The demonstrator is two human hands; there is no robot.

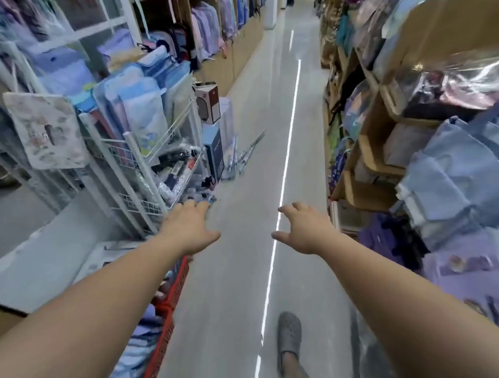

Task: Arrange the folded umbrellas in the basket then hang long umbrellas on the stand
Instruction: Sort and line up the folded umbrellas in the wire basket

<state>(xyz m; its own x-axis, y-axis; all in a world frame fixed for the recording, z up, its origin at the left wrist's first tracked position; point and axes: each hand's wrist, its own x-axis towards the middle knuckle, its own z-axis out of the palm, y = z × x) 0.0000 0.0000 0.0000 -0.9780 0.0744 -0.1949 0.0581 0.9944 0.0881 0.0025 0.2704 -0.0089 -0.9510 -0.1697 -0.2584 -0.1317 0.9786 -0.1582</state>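
- Glossy pale grey floor [231, 274] runs down a narrow shop aisle, with a thin white strip of reflected light [284, 165] along its middle.
- On the aisle's left stands a white wire rack with tilted basket tiers [140, 164]. Flat blue and lilac packets stand in its upper tier.
- Dark folded umbrellas in clear sleeves [176, 163] lie heaped in a lower tier of that rack. More small packets are scattered on the floor at its foot.
- Further along, past the rack, a few long umbrellas with pale translucent canopies [241, 158] lie on the floor. Their tips point up the aisle, just beside a tall blue cardboard box [214, 153].
- The left hand [189, 227] reaches forward palm down, fingers loosely extended and thumb spread, and it holds nothing. Its fingertips line up with the clutter at the rack's foot, but whether they touch it cannot be told.
- The right hand [303, 229] is also stretched out palm down over the bare floor. Its fingers are gently bent and its thumb is out to the side. It is empty and touches nothing.
- Under the left forearm sits a red plastic crate with a slotted wall [173, 304], holding blue-striped folded goods.
- Wooden shelves on the right carry blue and lilac fabric bags [463, 181].
- A foot in a grey perforated clog [288, 334] stands on the floor below the right arm.
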